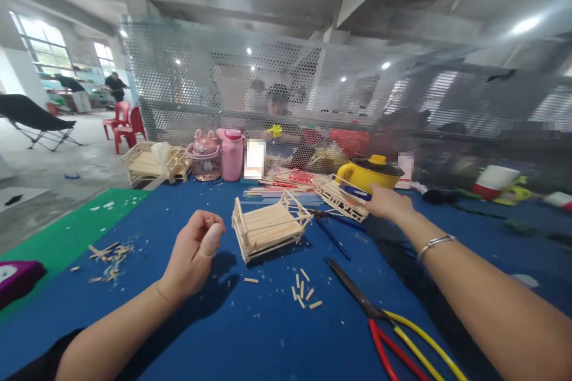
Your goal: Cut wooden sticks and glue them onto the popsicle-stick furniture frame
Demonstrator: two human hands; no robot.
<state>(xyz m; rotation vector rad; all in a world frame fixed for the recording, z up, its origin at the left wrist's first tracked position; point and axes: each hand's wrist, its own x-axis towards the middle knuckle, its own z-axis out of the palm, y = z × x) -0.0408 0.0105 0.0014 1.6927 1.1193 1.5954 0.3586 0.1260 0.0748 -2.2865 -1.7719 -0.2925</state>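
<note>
My left hand (196, 253) hovers over the blue table with its fingers curled closed and a pale cover on the thumb. Whatever may lie inside its fingers is hidden. To its right stands a small bed-shaped model of wooden sticks (270, 223), apart from the hand. My right hand (392, 203) stretches out in front of the yellow pot (373, 174). Its fingers close at the end of a narrow blue object (356, 192), whose kind I cannot make out. Just below that object lies a second stick frame (342, 199). Blue-handled pliers (333, 235) rest beside the bed model.
Large shears (369, 303) with red and yellow handles lie at the front right. Loose stick pieces (304, 293) and offcuts (109, 259) dot the table. At the back stand another stick model (156, 164), a pink bottle (232, 155), a pink container (205, 161) and a perforated screen (192, 77).
</note>
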